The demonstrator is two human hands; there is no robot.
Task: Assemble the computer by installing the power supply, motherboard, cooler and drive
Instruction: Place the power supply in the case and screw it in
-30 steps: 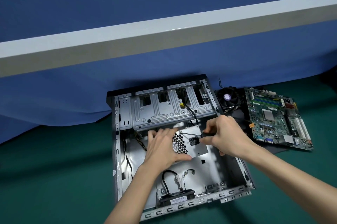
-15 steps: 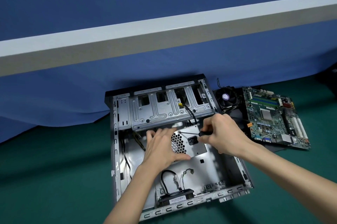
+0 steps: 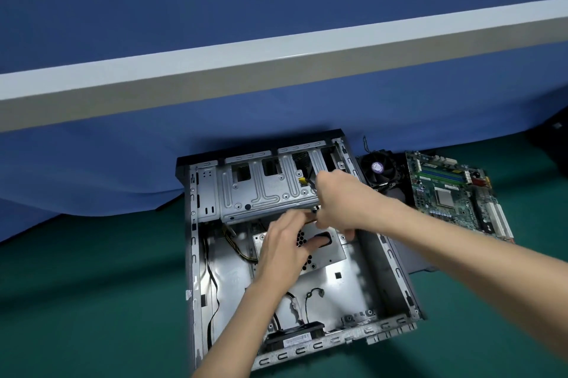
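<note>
Lying open on the green surface (image 3: 92,285) near its far edge, the case (image 3: 193,254) holds the power supply (image 3: 332,254) at its centre, just in front of the drive cage (image 3: 255,190) at the far wall. Loose cables (image 3: 236,248) run along the case floor. A black module (image 3: 295,339) sits against the near wall. The left hand (image 3: 282,251) rests on the power supply, fingers nearly straight, thumb over the socket. The right hand (image 3: 341,199) is at the supply's far right corner, fingers curled; what they hold cannot be told. Cooler (image 3: 379,170) and motherboard (image 3: 445,196) lie outside the case, toward the surface's far right corner.
</note>
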